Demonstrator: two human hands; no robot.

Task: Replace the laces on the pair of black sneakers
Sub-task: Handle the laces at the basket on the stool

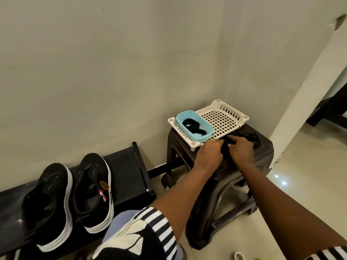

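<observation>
Two black sneakers with white soles and bare eyelets, the left one and the right one, stand on a low black rack. A light blue tub holds coiled black laces. On the dark plastic stool, my left hand and my right hand together pinch a bundle of black lace that trails toward the stool's far right.
A white perforated tray sits on the stool's far side, carrying the blue tub. A cream wall stands behind, and a wall corner rises on the right. Glossy tiled floor spreads to the right. A small white object lies at the bottom edge.
</observation>
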